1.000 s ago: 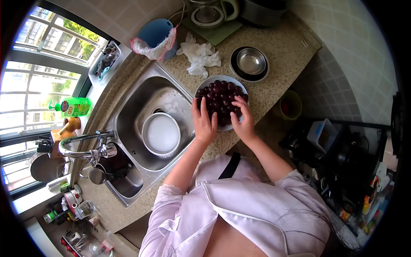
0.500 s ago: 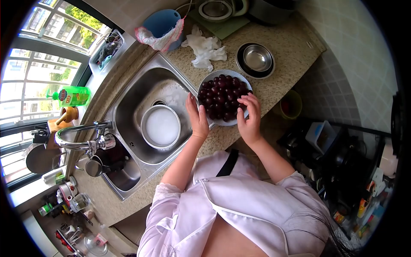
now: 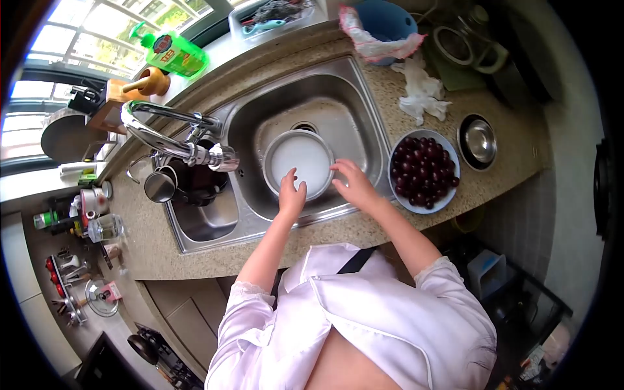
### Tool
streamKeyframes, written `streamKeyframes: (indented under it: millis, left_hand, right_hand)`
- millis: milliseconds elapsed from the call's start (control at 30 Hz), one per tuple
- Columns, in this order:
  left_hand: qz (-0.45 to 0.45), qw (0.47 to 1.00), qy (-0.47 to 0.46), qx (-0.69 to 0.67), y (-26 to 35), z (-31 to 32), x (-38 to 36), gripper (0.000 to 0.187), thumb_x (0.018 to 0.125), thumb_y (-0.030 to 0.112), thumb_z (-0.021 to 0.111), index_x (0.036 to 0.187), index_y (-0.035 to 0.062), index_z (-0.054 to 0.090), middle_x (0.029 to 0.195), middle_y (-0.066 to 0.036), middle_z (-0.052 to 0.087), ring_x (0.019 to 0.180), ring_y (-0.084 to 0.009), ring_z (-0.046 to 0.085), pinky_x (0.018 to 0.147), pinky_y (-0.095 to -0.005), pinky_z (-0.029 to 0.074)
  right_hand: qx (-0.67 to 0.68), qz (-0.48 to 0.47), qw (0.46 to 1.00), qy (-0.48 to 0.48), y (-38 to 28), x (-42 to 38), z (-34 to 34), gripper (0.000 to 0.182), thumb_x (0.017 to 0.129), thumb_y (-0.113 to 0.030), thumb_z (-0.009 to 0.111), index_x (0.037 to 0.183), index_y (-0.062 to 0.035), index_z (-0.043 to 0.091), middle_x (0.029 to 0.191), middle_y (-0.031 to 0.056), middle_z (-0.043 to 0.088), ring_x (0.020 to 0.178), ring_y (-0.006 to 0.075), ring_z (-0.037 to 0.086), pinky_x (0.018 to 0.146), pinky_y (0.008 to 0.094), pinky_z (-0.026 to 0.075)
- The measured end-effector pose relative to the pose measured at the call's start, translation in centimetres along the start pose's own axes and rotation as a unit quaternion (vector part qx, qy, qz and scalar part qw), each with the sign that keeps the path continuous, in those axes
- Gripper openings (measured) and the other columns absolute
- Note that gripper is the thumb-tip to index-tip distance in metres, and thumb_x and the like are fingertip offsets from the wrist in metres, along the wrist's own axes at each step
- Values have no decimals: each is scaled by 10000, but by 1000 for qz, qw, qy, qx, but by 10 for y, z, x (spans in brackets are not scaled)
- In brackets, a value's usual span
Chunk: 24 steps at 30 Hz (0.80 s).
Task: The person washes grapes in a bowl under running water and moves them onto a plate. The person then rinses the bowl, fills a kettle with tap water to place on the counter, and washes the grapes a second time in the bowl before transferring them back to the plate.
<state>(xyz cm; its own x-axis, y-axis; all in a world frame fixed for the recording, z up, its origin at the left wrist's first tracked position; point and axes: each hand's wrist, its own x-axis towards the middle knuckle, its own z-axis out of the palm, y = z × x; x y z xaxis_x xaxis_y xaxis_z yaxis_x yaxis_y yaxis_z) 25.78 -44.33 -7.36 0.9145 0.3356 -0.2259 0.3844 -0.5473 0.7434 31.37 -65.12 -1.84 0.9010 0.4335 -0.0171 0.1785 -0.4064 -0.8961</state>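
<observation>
A round metal bowl (image 3: 299, 153) with whitish, cloudy contents sits in the large basin of the steel sink (image 3: 244, 146), just in front of the drain. My left hand (image 3: 292, 196) is over the bowl's near left edge, fingers apart and holding nothing. My right hand (image 3: 356, 185) is at the bowl's right side, open, its fingertips close to the rim; whether they touch it I cannot tell. To the right of the sink, a pale bowl (image 3: 394, 179) full of dark red cherries (image 3: 424, 170) stands on the counter.
A chrome faucet (image 3: 172, 144) reaches over the sink's left part, above dark pots in the small basin. Nested metal bowls (image 3: 481, 141), crumpled white tissue (image 3: 421, 91) and a blue bin (image 3: 383, 23) are on the counter. A green soap bottle (image 3: 175, 55) stands by the window.
Both hands have left the cherry bowl and moved left to the metal bowl in the sink. The camera view has turned, and the cherry bowl stays on the counter.
</observation>
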Motion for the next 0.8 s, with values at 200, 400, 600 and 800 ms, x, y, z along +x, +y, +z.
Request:
streamKeyframes:
  millis: [200,400,600,800]
  left_hand:
    - [-89,989,-97,61,-65,-30,40,682,802,166,601,1383,-60,324,1269,-290,468,1181,-404,478,998,-426,396]
    - [-39,987,-123,91,-84,-21,105,699,795,198,636,1390,-19,341,1299,-288,458,1199,-416,463,1024,-429,372]
    - [23,962,-210,170,-87,2,115,470,747,108,647,1176,-14,500,1151,-253,513,1070,-426,509,932,-475,426]
    - [89,961,-161,206,-95,28,82,308,728,91,639,1009,-13,566,1046,-237,565,972,-405,554,908,-490,422]
  right_hand:
    - [-32,39,990,-130,70,78,91,442,757,-121,666,1171,-28,543,1235,204,516,1162,372,491,975,422,417]
    - [-176,96,972,-125,99,123,143,649,748,-179,688,1324,-62,413,1348,179,427,1241,377,416,1024,450,377]
    - [-275,108,923,-248,83,137,160,589,728,-191,710,1257,-60,486,1263,166,452,1194,365,430,970,448,419]
    - [-336,88,916,-200,99,101,167,357,778,-106,605,1132,-66,580,1130,155,522,1127,335,473,877,428,469]
